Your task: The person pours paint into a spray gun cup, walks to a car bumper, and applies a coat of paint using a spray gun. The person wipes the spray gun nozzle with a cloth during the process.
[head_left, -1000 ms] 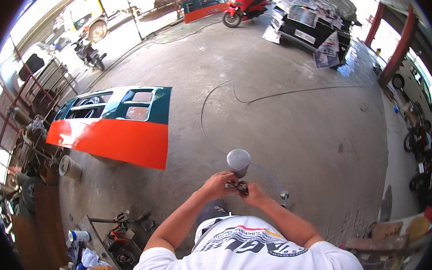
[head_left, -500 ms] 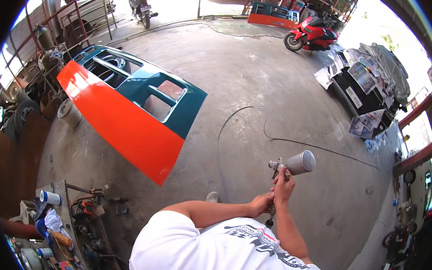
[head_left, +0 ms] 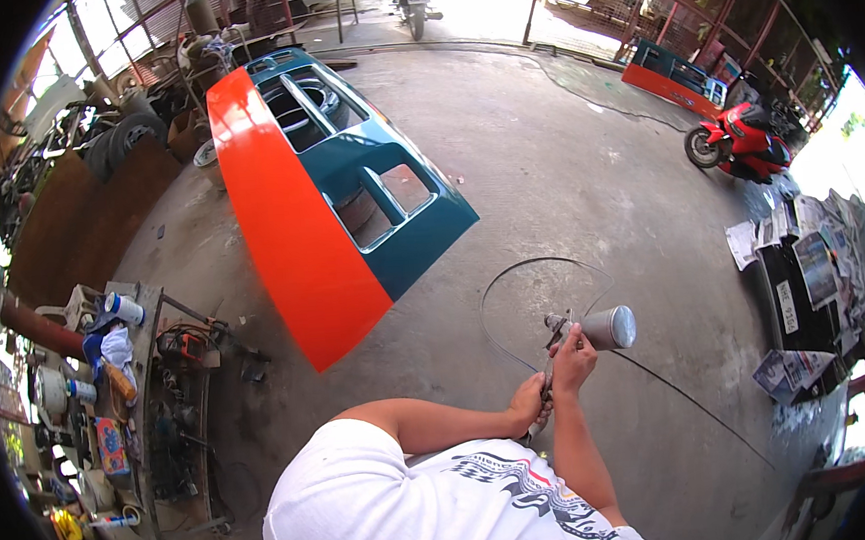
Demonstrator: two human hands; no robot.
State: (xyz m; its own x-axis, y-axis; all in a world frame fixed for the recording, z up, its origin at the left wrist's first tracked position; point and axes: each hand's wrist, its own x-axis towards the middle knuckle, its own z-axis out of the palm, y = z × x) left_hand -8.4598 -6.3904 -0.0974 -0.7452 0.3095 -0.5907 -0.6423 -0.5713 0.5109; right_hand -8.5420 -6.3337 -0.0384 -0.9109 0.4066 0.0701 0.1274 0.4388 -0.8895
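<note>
A metal spray gun [head_left: 557, 323] with a silver cup [head_left: 609, 329] is held in front of my body, its nozzle toward the left. My right hand [head_left: 573, 360] is wrapped round the gun just beside the cup. Lower down, my left hand [head_left: 530, 404] is closed on the bottom of the gun's handle, where the hose joins; its fingers partly hide that joint. A dark air hose [head_left: 682, 395] lies in a loop over the floor beyond the gun. Ahead to the left, apart from both hands, is a large orange and teal vehicle panel [head_left: 299, 219] with window-like openings.
At the left, a cluttered workbench [head_left: 150, 390] bears cans, rags and tools. A red motorcycle [head_left: 745, 143] stands at the far right, near another orange and teal panel [head_left: 671, 90]. Below it is a paper-covered dark car part [head_left: 800, 284]. A bucket [head_left: 208, 163] sits behind the large panel.
The view has turned left, so the panel, bench and motorcycles appear farther right. My left hand still grips the gun's lower end, and the cup is turned slightly.
</note>
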